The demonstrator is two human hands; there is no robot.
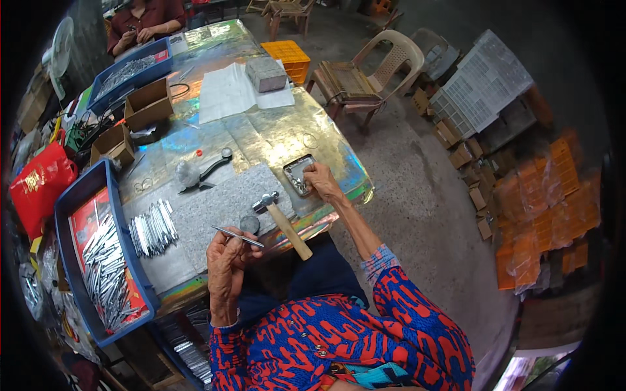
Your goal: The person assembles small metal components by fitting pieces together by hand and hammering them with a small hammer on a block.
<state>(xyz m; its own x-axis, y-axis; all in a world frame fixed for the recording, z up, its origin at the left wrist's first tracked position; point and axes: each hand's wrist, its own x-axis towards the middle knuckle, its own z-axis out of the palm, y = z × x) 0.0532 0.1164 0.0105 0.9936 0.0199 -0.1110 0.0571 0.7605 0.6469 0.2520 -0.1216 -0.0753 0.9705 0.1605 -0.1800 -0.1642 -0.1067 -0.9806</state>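
My left hand [225, 262] is closed on a slim silver metal rod [238, 236], held level between thumb and fingers near the table's front edge. My right hand [321, 182] reaches into a small dark-rimmed tray [291, 171] of tiny metal bits. Its fingers are pinched together, and what they hold, if anything, is hidden. Between my hands a hammer [287, 225] with a wooden handle lies on a grey stone slab [228, 189], its handle sticking out over the edge. A small round metal block [249, 225] stands beside it. Left of these lies a row of silver metal pieces [153, 228].
A blue bin [106, 176] at left holds many similar silver pieces. Black-handled pliers [212, 171], cardboard boxes [149, 105] and a stone block [266, 74] on white sheeting lie farther back. Another person [145, 29] works at the far end. An empty chair [385, 65] stands right.
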